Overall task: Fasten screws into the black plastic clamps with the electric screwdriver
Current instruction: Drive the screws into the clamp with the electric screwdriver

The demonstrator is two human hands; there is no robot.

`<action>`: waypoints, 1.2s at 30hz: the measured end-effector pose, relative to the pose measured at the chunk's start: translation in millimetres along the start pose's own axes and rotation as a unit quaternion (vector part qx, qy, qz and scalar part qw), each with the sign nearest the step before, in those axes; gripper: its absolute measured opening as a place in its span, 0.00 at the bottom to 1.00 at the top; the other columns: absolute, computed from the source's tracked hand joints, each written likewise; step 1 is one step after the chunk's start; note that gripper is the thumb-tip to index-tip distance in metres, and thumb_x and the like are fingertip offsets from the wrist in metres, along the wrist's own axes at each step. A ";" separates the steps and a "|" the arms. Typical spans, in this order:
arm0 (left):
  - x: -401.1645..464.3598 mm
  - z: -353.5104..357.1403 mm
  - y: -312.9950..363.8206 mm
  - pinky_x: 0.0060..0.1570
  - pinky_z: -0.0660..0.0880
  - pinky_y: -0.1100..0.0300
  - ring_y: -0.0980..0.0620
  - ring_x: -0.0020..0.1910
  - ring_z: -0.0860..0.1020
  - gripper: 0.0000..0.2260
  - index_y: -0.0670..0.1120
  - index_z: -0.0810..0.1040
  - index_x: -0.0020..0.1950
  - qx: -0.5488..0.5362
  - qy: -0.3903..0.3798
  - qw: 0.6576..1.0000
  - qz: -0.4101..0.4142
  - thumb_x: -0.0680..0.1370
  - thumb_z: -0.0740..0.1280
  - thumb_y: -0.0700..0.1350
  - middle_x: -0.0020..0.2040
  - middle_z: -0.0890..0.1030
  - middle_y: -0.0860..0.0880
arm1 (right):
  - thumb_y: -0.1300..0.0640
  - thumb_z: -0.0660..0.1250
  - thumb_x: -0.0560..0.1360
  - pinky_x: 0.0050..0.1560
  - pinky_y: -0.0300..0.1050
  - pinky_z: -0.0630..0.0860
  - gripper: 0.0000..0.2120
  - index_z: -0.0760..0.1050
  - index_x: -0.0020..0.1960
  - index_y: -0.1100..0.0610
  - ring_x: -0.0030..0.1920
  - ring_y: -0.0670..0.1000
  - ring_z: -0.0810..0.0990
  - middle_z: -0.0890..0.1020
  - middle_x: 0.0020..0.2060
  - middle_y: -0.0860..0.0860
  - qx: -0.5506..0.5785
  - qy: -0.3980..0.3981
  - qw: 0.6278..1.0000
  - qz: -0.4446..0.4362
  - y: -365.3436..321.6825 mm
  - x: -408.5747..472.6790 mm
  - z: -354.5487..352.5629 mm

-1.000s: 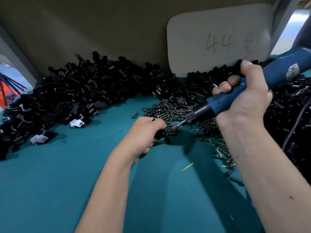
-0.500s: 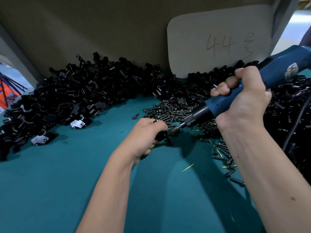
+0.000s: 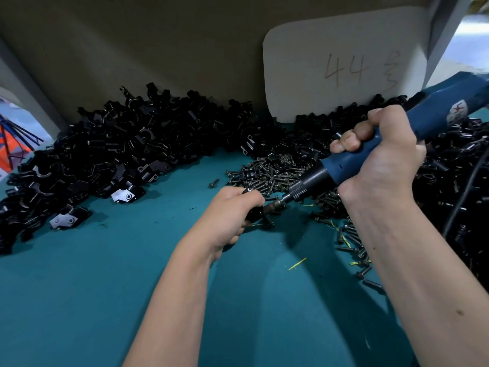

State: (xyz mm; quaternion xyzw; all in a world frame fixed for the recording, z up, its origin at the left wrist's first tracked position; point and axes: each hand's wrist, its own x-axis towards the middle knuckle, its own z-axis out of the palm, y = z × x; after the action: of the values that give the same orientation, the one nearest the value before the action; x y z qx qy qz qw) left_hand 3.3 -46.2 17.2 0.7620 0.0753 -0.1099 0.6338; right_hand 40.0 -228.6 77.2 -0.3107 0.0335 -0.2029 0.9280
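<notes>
- The left hand (image 3: 227, 215) grips one black clamp (image 3: 253, 216) just above the teal worktop (image 3: 105, 300).
- The right hand (image 3: 381, 160) is wrapped around the blue electric screwdriver (image 3: 352, 165), its bit at the held clamp.
- Judged progress: one screw seems to be going in; whether it is seated is hidden.
- Much seems left: a large clamp pile (image 3: 119, 152) and loose screws (image 3: 272, 170) wait behind.

left hand (image 3: 229, 213): bare, no glove, no ring
right hand (image 3: 381, 157): bare, no glove
forearms: bare, sleeveless
</notes>
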 end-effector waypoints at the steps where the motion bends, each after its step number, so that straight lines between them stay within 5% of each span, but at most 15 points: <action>1: 0.0 -0.1 -0.2 0.23 0.51 0.68 0.54 0.24 0.54 0.09 0.50 0.67 0.39 -0.003 -0.001 1.000 0.000 0.67 0.66 0.51 0.27 0.60 0.54 | 0.68 0.61 0.75 0.29 0.43 0.66 0.13 0.63 0.37 0.56 0.24 0.50 0.65 0.66 0.26 0.51 0.000 0.000 1.000 -0.001 0.2 -0.4 0.3; 21: 0.6 -0.7 -1.3 0.23 0.51 0.68 0.55 0.23 0.54 0.10 0.51 0.66 0.39 -0.005 -0.003 1.000 -0.004 0.67 0.66 0.51 0.26 0.61 0.54 | 0.69 0.61 0.75 0.29 0.43 0.65 0.13 0.61 0.38 0.56 0.24 0.50 0.64 0.65 0.27 0.52 -0.016 -0.028 0.999 -0.018 -1.0 -6.0 6.4; 29: -2.4 -1.6 -2.2 0.24 0.50 0.67 0.54 0.26 0.54 0.11 0.52 0.65 0.36 -0.018 -0.034 0.999 0.010 0.69 0.66 0.53 0.28 0.63 0.53 | 0.57 0.68 0.72 0.31 0.43 0.68 0.14 0.61 0.42 0.55 0.25 0.49 0.67 0.67 0.29 0.51 -0.034 -0.142 0.989 0.018 -15.0 -2.7 9.2; 36: -3.9 -3.3 -2.9 0.24 0.50 0.67 0.54 0.25 0.54 0.11 0.53 0.66 0.35 -0.010 -0.048 0.999 0.008 0.70 0.66 0.54 0.28 0.62 0.53 | 0.62 0.65 0.71 0.30 0.42 0.66 0.12 0.61 0.38 0.53 0.25 0.50 0.64 0.65 0.27 0.50 -0.038 -0.139 0.990 -0.009 -16.2 -9.1 12.5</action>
State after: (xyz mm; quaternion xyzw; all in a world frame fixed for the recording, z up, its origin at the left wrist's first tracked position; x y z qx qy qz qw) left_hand -1.0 -42.3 16.0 0.7499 0.0398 -0.1406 0.6452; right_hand 28.3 -229.7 96.2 -0.3712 -0.0909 -0.1644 0.9094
